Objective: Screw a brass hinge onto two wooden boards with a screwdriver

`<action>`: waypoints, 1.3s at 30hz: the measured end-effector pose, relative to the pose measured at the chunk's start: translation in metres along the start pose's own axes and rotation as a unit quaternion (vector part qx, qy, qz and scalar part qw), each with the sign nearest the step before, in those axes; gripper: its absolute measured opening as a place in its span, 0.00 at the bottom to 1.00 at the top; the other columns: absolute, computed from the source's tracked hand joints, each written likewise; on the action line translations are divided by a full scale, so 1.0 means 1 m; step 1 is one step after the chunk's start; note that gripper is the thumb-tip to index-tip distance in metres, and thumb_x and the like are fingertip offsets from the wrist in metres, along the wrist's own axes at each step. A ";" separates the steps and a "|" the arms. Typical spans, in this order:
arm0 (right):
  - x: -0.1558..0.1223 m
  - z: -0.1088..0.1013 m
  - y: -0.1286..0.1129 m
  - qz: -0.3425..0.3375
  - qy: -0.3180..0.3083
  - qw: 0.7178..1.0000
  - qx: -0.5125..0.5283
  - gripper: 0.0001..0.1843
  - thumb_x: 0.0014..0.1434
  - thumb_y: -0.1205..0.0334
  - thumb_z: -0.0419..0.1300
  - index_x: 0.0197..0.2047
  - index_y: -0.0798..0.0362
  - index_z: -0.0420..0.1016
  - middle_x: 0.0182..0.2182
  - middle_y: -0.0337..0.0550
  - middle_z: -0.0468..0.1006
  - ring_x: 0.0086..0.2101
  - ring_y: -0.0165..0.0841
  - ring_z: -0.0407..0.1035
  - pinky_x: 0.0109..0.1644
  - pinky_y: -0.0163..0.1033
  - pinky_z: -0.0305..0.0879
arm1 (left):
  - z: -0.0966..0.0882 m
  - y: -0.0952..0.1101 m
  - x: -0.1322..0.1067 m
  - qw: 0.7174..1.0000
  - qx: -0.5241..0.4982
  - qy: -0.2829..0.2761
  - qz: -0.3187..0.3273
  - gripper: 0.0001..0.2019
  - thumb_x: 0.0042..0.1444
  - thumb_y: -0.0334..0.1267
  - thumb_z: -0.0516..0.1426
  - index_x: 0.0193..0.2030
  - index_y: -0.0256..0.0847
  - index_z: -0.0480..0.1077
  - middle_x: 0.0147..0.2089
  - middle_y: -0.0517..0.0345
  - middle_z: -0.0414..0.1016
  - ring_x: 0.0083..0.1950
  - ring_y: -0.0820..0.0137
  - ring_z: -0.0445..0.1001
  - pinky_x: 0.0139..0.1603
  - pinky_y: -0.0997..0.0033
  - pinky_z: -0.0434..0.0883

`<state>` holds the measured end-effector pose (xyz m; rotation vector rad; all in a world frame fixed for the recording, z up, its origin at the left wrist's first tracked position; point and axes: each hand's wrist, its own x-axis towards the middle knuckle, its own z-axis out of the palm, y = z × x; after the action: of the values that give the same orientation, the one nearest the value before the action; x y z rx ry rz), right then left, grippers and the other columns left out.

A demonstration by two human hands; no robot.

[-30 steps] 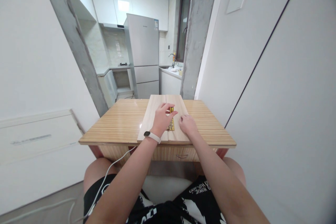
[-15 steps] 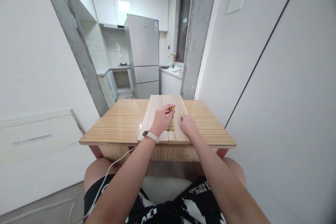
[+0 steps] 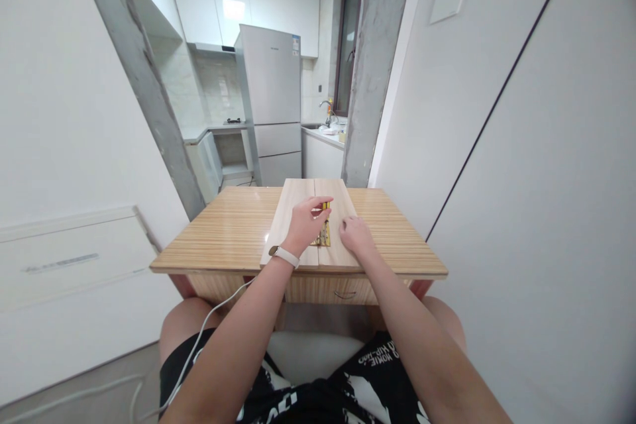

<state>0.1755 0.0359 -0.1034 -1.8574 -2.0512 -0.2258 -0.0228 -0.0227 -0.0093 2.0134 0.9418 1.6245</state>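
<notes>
Two pale wooden boards (image 3: pixel 289 201) lie side by side on the table, a narrow seam between them. A gold-coloured metal hinge (image 3: pixel 325 236) with dark holes lies along the seam, partly covered by my left hand (image 3: pixel 304 220). The thumb and forefinger of that hand close around a yellow part at its far end; I cannot make out whether this is one piece with the hinge. My right hand (image 3: pixel 356 234) rests on the right-hand board, right of the hinge, its fingers curled in. Whatever they may hold is hidden.
The boards lie on a striped wooden table (image 3: pixel 228 225) with a drawer (image 3: pixel 328 291) in front. A white cable (image 3: pixel 209 318) hangs at the left front. Walls flank the table, and a fridge (image 3: pixel 273 86) stands beyond it.
Both hands keep almost the same places and the boards stay put. The view shifts very slightly.
</notes>
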 end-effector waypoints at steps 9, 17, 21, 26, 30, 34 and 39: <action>-0.002 -0.004 -0.002 -0.001 -0.004 1.000 0.002 0.20 0.76 0.56 0.50 0.51 0.55 0.82 0.51 0.57 0.82 0.54 0.44 0.71 0.63 0.43 0.58 | 0.006 0.001 -0.004 1.000 0.006 0.025 0.009 0.14 0.64 0.32 0.65 0.55 0.45 0.79 0.52 0.52 0.81 0.49 0.68 0.82 0.50 0.66 0.85; -0.002 -0.003 -0.002 0.007 -0.013 1.000 0.004 0.20 0.77 0.56 0.50 0.52 0.54 0.82 0.52 0.57 0.82 0.55 0.44 0.70 0.63 0.43 0.58 | 0.004 0.003 0.001 0.998 0.033 0.058 -0.022 0.11 0.60 0.31 0.68 0.49 0.45 0.81 0.43 0.55 0.78 0.41 0.69 0.80 0.42 0.68 0.83; -0.001 -0.002 -0.001 0.005 -0.007 1.000 0.003 0.20 0.76 0.55 0.50 0.51 0.54 0.82 0.51 0.56 0.82 0.55 0.44 0.71 0.62 0.43 0.58 | 0.000 0.002 0.002 0.999 -0.020 0.011 -0.030 0.11 0.62 0.30 0.65 0.50 0.44 0.81 0.47 0.53 0.82 0.45 0.68 0.81 0.45 0.69 0.83; -0.001 -0.002 -0.001 0.007 -0.011 1.000 0.004 0.20 0.76 0.55 0.50 0.51 0.54 0.82 0.52 0.57 0.82 0.55 0.43 0.71 0.63 0.42 0.58 | -0.003 0.001 0.001 0.995 -0.073 -0.039 -0.048 0.14 0.65 0.29 0.61 0.54 0.44 0.80 0.51 0.52 0.83 0.51 0.68 0.82 0.52 0.67 0.83; -0.002 -0.002 -0.001 0.003 -0.007 1.000 0.007 0.20 0.76 0.56 0.50 0.51 0.54 0.82 0.52 0.57 0.82 0.55 0.43 0.71 0.63 0.42 0.58 | 0.000 0.003 -0.001 0.999 -0.026 0.006 -0.017 0.13 0.62 0.31 0.66 0.53 0.45 0.80 0.52 0.52 0.80 0.49 0.68 0.81 0.50 0.66 0.84; -0.001 -0.001 0.000 0.003 0.000 1.000 0.001 0.20 0.76 0.56 0.50 0.49 0.54 0.82 0.51 0.56 0.83 0.54 0.43 0.71 0.62 0.42 0.59 | 0.005 0.003 -0.001 0.998 0.021 0.055 -0.014 0.12 0.60 0.33 0.68 0.50 0.45 0.82 0.46 0.54 0.76 0.43 0.70 0.80 0.43 0.68 0.84; -0.001 0.000 0.001 -0.005 -0.003 1.000 0.001 0.20 0.76 0.56 0.50 0.50 0.54 0.82 0.51 0.56 0.82 0.54 0.44 0.71 0.63 0.42 0.57 | 0.005 0.002 0.000 0.999 0.031 0.039 -0.008 0.12 0.63 0.32 0.66 0.52 0.46 0.82 0.43 0.55 0.76 0.41 0.70 0.80 0.43 0.68 0.84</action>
<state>0.1764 0.0353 -0.1037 -1.8487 -2.0634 -0.2207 -0.0178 -0.0234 -0.0094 1.9896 1.0463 1.6955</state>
